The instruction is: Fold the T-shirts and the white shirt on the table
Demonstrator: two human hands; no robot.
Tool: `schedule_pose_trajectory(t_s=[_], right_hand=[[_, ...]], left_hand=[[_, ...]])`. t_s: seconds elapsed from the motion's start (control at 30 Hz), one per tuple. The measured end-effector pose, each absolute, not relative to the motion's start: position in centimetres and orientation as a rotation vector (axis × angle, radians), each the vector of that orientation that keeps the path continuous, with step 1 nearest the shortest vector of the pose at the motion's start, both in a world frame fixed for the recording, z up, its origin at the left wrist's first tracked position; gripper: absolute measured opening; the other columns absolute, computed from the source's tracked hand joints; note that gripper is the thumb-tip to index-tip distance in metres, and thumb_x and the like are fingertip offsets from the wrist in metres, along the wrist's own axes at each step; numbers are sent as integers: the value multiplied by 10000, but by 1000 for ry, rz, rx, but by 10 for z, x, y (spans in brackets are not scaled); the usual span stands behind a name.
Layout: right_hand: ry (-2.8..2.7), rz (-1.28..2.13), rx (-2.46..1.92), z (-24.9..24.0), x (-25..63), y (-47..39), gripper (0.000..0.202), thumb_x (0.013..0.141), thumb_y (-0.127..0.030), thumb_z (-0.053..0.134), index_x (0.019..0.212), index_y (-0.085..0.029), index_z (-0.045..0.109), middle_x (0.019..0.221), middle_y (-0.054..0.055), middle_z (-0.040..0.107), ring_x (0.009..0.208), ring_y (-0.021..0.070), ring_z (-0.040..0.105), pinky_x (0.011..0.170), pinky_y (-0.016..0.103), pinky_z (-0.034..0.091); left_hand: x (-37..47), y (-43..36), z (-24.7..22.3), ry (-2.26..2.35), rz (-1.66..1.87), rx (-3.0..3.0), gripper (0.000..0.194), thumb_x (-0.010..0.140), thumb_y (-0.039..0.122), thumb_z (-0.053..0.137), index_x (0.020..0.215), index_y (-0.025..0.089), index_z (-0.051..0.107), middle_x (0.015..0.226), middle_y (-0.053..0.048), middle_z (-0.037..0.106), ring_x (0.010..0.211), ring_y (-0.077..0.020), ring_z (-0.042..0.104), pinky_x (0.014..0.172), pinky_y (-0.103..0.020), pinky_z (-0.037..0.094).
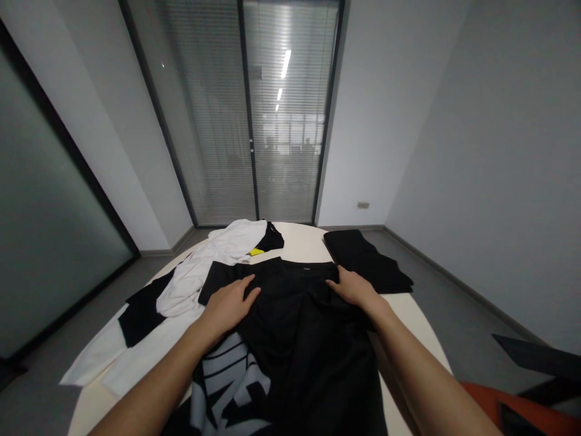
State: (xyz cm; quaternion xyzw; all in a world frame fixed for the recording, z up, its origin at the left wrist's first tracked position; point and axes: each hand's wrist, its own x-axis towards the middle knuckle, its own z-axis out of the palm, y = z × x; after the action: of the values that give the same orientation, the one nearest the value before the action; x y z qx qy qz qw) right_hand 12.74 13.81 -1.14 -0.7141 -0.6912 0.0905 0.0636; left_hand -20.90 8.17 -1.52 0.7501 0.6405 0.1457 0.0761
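Observation:
A black T-shirt [313, 339] with a small label at its upper edge is spread on the table in front of me. Large grey print [236, 375] shows on its lower left part. On the shirt's upper left side lies my left hand [229, 303], fingers stretched out and thumb apart, pressing on the cloth. My right hand [354, 287] is at the upper right corner, its thumb and fingers closed on the shirt's edge. Some of its fingers are hidden behind the cloth.
White and black clothes [204, 266] lie heaped on the left of the round pale table [304, 236]. A folded black garment [367, 260] lies at the right edge. An orange and black chair [512, 406] stands at lower right. Beyond are glass panels with blinds [290, 169].

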Motion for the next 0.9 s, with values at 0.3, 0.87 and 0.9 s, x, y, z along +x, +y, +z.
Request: schedule_pose_trajectory(t_s=[0.3,0.87,0.9], right_hand=[[-2020,105,-2037,3,115,131,306,950,-370,497,1172,-210,633,1040,159,722,949,317,698,761,393,516],[-2111,-347,-1791,-21,122,143,792,884,-340,542,1578,-158,207,1618,118,277,1498,350,178,1194,553,176],[-2066,-350,-1856,-21,123,143,764,897,-402,534,1561,-140,261,1605,136,304,1490,358,194,1188,560,172]], left_hand=[[-222,90,-24,2066,348,2223,555,907,370,558,1436,217,490,1458,-160,513,1175,-340,629,964,-451,494],[-250,115,-31,1895,1228,2224,695,914,305,546,1539,167,276,1657,-124,8,1523,-328,120,1221,-471,274],[-252,115,-33,1912,1188,2231,681,908,304,555,1527,165,307,1659,-120,-16,1524,-337,104,1224,-473,268]])
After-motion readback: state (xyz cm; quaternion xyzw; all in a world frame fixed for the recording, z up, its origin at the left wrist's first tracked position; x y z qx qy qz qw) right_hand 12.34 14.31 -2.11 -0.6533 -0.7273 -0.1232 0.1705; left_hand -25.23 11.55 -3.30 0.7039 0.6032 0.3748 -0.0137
